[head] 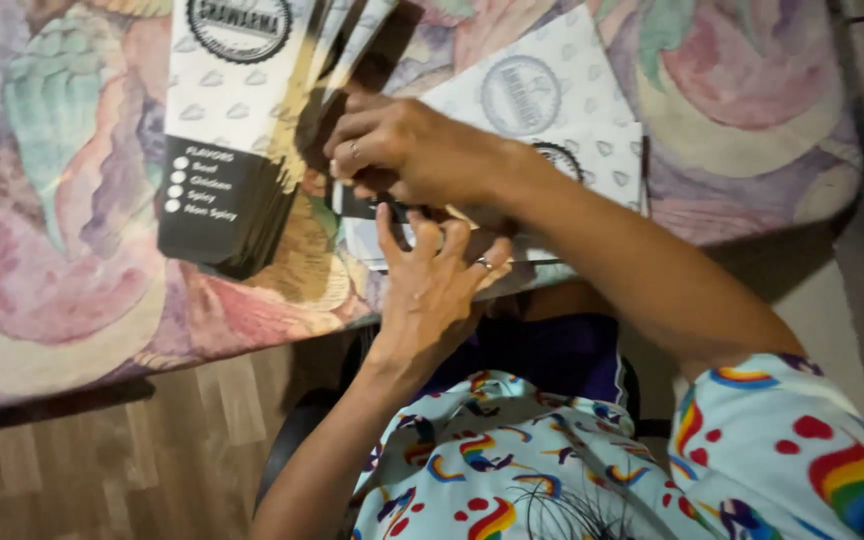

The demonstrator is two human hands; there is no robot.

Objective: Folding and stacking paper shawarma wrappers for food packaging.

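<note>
Near the frame's centre, right hand [402, 150] curls half-closed, pinching a flat box [552, 130], left hand [432, 275] spreads open-fingered against its lower edge on the counter [72, 250], apparently mid-fold, stack [227, 120] upper left, steady pressure likely needed along the crease.

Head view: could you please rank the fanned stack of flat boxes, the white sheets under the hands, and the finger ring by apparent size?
1. Fanned stack of flat boxes, though it is partly cropped.
2. White sheets, partly hidden by the arm, so close to the stack.
3. Finger ring.
</note>
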